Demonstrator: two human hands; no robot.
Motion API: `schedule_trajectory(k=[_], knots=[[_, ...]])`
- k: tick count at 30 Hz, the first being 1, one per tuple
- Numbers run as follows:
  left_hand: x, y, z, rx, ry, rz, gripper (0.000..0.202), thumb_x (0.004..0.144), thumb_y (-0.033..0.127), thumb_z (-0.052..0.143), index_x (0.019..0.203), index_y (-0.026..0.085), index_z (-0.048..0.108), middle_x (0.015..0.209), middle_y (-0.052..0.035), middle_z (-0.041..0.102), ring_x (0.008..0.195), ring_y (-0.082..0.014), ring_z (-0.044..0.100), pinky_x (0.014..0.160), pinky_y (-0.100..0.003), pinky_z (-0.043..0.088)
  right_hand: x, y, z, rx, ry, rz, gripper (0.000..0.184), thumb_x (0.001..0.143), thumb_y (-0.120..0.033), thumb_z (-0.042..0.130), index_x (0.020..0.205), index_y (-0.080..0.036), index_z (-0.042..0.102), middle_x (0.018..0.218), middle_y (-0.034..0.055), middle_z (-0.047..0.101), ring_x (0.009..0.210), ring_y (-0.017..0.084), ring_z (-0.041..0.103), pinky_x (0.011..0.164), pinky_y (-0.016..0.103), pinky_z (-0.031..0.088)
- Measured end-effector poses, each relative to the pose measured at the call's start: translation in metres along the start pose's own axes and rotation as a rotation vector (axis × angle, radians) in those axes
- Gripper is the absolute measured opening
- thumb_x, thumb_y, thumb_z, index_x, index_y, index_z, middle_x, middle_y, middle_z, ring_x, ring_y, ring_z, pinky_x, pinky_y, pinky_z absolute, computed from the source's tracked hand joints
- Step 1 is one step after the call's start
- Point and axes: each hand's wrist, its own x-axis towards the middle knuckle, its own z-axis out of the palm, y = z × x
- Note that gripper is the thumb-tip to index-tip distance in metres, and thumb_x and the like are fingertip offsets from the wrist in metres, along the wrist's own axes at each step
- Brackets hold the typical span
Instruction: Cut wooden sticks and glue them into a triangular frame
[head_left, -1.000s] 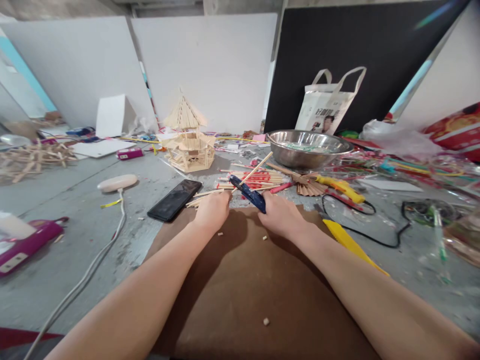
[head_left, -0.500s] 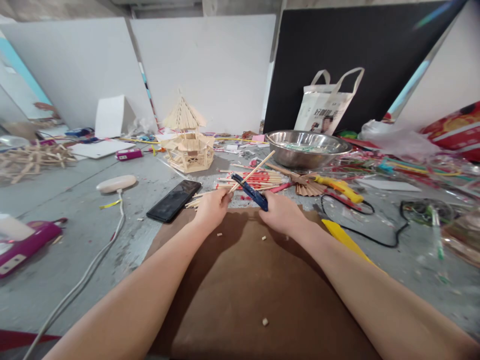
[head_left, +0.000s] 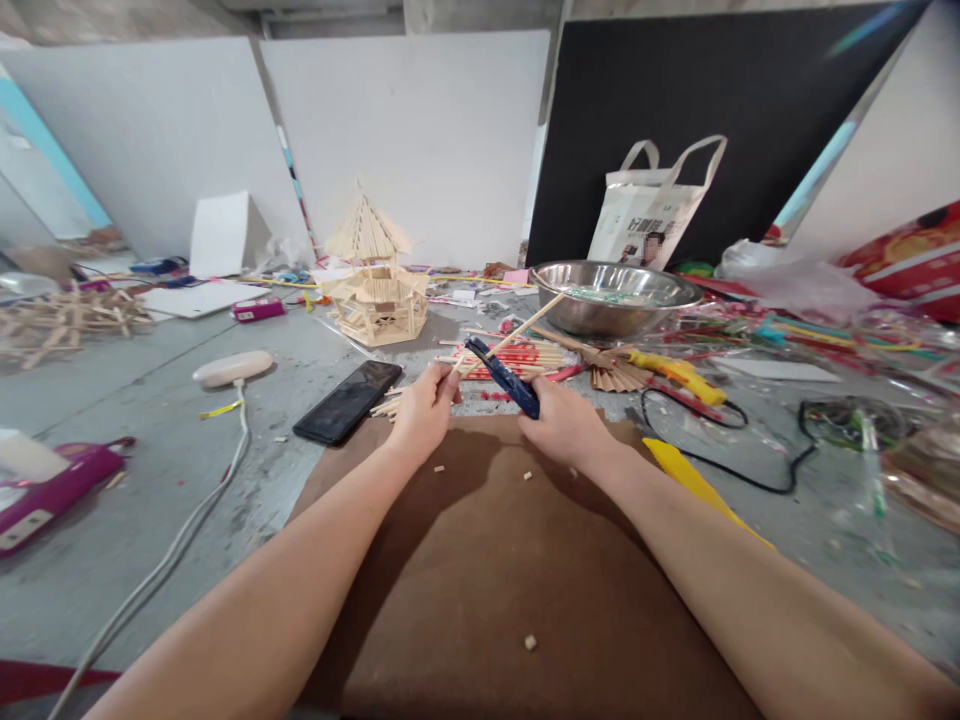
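At the far left, a purple power strip (head_left: 60,495) lay on the grey floor (head_left: 247,590), with a heap of pale wood strips (head_left: 71,315) beyond it. Next came a white oval device (head_left: 234,368), from which a pale cord (head_left: 180,550) trailed towards the person, and then a black phone (head_left: 351,400), face up. Farther back stood a tiered wooden model (head_left: 379,290) with a pointed roof.

The left hand (head_left: 422,415) was raised at the far edge of a brown sheet (head_left: 480,560), thumb and fingers pinched together on the lower end of a thin wooden stick (head_left: 540,315). The stick slanted up to the right, crossing the head of a dark blue hand tool (head_left: 514,385); whether the tool's jaws bit into it could not be told. The right hand (head_left: 562,425) was wrapped around the tool's handles. Behind both lay more sticks (head_left: 529,355) in red-printed wrappers, and small pale offcuts (head_left: 530,643) dotted the sheet.

To the right sat a steel bowl (head_left: 600,320), with a white bag (head_left: 630,220) leaning behind it, and nearer, a folded paper fan (head_left: 619,373) beside a yellow glue gun (head_left: 686,378).
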Motion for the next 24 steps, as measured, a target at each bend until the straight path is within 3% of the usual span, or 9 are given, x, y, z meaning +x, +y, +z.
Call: schedule_trajectory(k=[6,18,24], knots=[[0.0027,-0.0023,0.0012,-0.046,-0.011,0.039,0.029,0.077,0.040,0.038,0.069,0.014,0.048,0.056,0.0041,0.042,0.053,-0.0069,0.037,0.051,-0.018,0.031,-0.0003,0.0004,0.0045,0.064,0.049,-0.044,0.047,0.068,-0.025,0.043,0.115,-0.017,0.037,0.100,0.0089,0.057,0.087,0.023,0.054,0.072,0.030,0.037],[0.0098,-0.0007,-0.0053,-0.263,-0.231,0.080,0.033,0.076,0.040,0.039,0.055,0.014,0.038,0.051,0.0056,0.026,0.049,-0.0053,0.026,0.047,-0.019,0.023,-0.0015,0.0064,0.0040,0.118,0.070,-0.109,0.053,0.066,-0.020,0.043,0.118,-0.018,0.034,0.109,0.0083,0.052,0.092,0.022,0.051,0.078,0.029,0.037],[0.0090,0.0023,-0.0080,-0.422,-0.358,-0.034,0.035,0.075,0.044,0.040,0.057,0.014,0.040,0.045,0.0070,0.023,0.042,-0.0039,0.020,0.041,-0.018,0.016,-0.0002,0.0099,0.0065,0.112,0.089,-0.138,0.053,0.065,-0.020,0.044,0.117,-0.018,0.036,0.107,0.0078,0.054,0.091,0.022,0.052,0.076,0.030,0.038]])
